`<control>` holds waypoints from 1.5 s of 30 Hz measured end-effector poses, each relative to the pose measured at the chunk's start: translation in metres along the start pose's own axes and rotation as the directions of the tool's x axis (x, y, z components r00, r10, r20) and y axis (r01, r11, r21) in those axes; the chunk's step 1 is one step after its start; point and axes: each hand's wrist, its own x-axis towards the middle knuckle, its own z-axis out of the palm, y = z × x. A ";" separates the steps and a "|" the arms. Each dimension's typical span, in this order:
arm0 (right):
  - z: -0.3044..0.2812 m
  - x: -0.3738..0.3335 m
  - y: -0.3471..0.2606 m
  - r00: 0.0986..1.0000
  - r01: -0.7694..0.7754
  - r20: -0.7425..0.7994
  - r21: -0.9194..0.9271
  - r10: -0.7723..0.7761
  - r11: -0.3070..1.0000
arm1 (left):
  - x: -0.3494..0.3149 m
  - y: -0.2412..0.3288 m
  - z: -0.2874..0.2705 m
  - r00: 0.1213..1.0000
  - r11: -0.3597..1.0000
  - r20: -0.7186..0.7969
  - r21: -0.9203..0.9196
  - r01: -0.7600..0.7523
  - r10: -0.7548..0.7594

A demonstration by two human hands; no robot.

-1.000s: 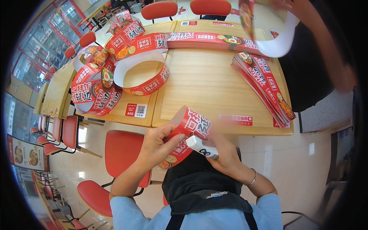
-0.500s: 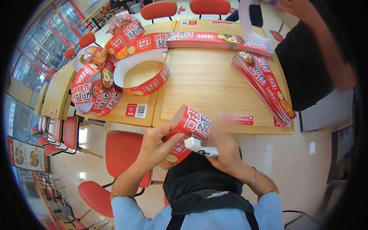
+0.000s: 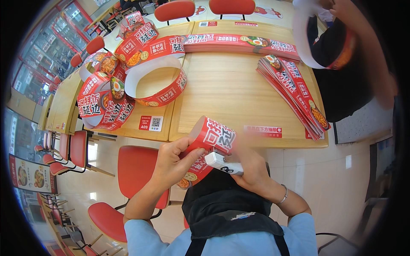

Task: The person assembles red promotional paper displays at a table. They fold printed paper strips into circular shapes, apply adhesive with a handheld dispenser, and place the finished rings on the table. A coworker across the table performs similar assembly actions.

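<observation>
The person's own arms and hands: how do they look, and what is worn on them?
Both the left hand and the right hand are without gloves. Short, light blue sleeves leave the forearms bare. A thin, silver-coloured bracelet circles the right wrist; none shows on the left.

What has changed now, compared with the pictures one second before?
The white-and-red paper strip at the co-worker's blurred hand has swung rightward. The left hand still holds the curved red printed paper band, the right hand the white plastic stapler. The fanned red paper stack stayed.
</observation>
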 end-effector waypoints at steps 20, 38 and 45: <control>0.014 0.011 0.025 0.998 0.016 -0.060 -0.053 -0.019 0.998 | 0.004 -0.009 0.008 0.985 0.988 -0.115 0.103 -0.117 0.129; -0.036 0.023 0.040 0.999 0.014 0.032 -0.609 0.007 0.793 | 0.030 -0.007 -0.023 0.993 0.973 -0.039 -0.212 0.097 -0.107; 0.001 0.080 0.069 0.990 -0.043 0.079 -0.623 0.117 0.781 | 0.093 0.080 -0.014 0.930 0.885 0.001 0.307 -0.351 0.368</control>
